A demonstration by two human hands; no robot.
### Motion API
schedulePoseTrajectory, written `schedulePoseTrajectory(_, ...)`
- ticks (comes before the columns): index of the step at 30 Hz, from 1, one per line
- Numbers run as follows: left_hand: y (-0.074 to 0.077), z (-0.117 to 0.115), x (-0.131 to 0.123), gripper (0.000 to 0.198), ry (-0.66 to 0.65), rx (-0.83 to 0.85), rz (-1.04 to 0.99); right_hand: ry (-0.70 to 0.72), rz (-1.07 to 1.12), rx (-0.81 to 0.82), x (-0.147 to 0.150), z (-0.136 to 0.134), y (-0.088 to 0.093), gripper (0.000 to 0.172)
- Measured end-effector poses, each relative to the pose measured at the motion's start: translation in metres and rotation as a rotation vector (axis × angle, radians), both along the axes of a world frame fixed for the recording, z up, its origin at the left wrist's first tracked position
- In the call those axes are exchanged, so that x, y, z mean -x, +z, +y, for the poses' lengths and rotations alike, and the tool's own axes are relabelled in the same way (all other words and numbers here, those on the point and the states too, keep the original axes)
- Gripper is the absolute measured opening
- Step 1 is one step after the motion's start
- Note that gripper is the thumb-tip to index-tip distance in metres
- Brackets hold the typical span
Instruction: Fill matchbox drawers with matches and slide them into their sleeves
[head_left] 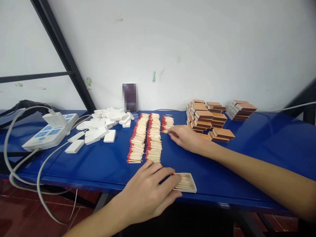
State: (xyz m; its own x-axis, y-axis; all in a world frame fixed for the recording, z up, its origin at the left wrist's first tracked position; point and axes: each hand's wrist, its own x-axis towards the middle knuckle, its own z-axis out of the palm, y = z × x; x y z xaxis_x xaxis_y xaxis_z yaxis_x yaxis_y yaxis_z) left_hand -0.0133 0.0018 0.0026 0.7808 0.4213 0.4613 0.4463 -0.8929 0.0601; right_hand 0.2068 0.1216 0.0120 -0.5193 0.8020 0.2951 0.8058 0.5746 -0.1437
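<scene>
My left hand [154, 189] grips the left end of a white matchbox tray [194, 183] at the table's front edge, thumb in front and fingers over the top. Matches [185, 181] lie side by side in that tray. Farther back, my right hand [184, 136] is pinched at the near end of a short row of red-headed matches [168, 123]; its fingertips meet the stick end of a match there. Two longer rows of matches, a left one [138, 138] and a middle one [154, 138], run toward me, heads to the left.
White empty-looking trays [108, 118] are heaped at the back left, beside a power strip [49, 133] with a plugged charger and looping cables. Stacked orange matchbox sleeves [203, 115] stand behind my right forearm, with another stack [243, 110] farther right. A pixelated dark panel [130, 97] leans on the wall.
</scene>
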Motion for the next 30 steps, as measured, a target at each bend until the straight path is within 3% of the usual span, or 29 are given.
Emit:
schedulePoseTrajectory(16,-0.0022,0.0022,0.0006,0.021,-0.011,0.014,0.004,0.041,-0.002,-0.012,-0.0017,0.0061,-0.0062,0.03)
schedulePoseTrajectory(30,-0.0027,0.0031,0.002,0.022,-0.018,0.031,0.014,-0.068,0.032,-0.026,-0.0007,0.0047,-0.0088,0.03)
